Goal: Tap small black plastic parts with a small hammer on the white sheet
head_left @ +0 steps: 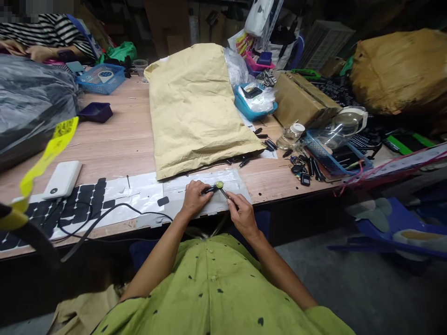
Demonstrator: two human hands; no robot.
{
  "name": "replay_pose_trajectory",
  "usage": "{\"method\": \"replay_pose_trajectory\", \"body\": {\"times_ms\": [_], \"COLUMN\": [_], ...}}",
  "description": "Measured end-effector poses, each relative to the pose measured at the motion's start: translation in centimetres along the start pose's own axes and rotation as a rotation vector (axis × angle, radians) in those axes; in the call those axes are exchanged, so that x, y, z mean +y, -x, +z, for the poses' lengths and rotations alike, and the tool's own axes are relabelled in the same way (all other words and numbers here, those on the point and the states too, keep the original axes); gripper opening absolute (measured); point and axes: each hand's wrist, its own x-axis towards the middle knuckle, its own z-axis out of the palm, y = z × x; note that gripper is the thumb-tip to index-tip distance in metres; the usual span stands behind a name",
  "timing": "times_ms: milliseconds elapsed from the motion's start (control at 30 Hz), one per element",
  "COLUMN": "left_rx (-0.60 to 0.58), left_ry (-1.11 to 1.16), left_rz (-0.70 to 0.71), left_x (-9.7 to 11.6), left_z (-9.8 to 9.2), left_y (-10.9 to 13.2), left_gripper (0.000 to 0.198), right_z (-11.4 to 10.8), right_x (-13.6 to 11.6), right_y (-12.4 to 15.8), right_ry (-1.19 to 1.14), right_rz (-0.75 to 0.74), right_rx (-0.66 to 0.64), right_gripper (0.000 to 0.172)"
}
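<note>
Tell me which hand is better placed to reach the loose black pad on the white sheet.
Left, probably. The black pad lies just left of the left hand; the right hand is farther off, pinching a thin tool. The left, though, already holds a green-tipped part.

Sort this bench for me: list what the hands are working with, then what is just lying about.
In hand: left hand pinching a small black part with a green disc; right hand holding a thin tool; white sheet under them.
Lying about: power bank, tan paper sack, blue basket, dark tray, glass jar.
</note>
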Motion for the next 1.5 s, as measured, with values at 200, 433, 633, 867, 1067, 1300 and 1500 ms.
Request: {"method": "replay_pose_trajectory", "body": {"times_ms": [200,433,633,867,1067,1300,1500], "left_rx": [0.0,0.004,-0.02,-0.036,-0.131,-0.235,-0.18], "left_ry": [-0.01,0.015,0.028,0.036,0.04,-0.119,-0.135], "left_rz": [-0.02,-0.01,-0.009,0.023,0.197,0.44,0.388], "left_x": [0.2,0.1,0.2,-0.6,0.0,0.1,0.3], "left_z": [0.2,0.3,0.1,-0.1,-0.7,-1.2,-1.2], "left_y": [0.0,-0.1,0.0,-0.1,2.5,8.2,8.5], "left_gripper": [0.017,0.017,0.019,0.025,0.026,0.016,0.02], "right_z": [0.7,-0.6,-2.1,-1.3,-0.9,-1.0,-0.9], "right_x": [-0.3,1.5,5.5,6.3,5.7,5.6,5.4], "right_y": [0.3,-1.2,-2.4,-2.3,-2.5,-2.4,-2.5], "right_ry": [-0.011,0.182,0.477,0.609,0.692,0.679,0.702], "right_rz": [-0.068,0.017,0.126,0.137,0.092,0.112,0.109], "right_rx": [-0.05,0.053,0.152,0.175,0.178,0.141,0.141], "right_gripper": [0.034,0.035,0.03,0.032,0.032,0.034,0.033]}}
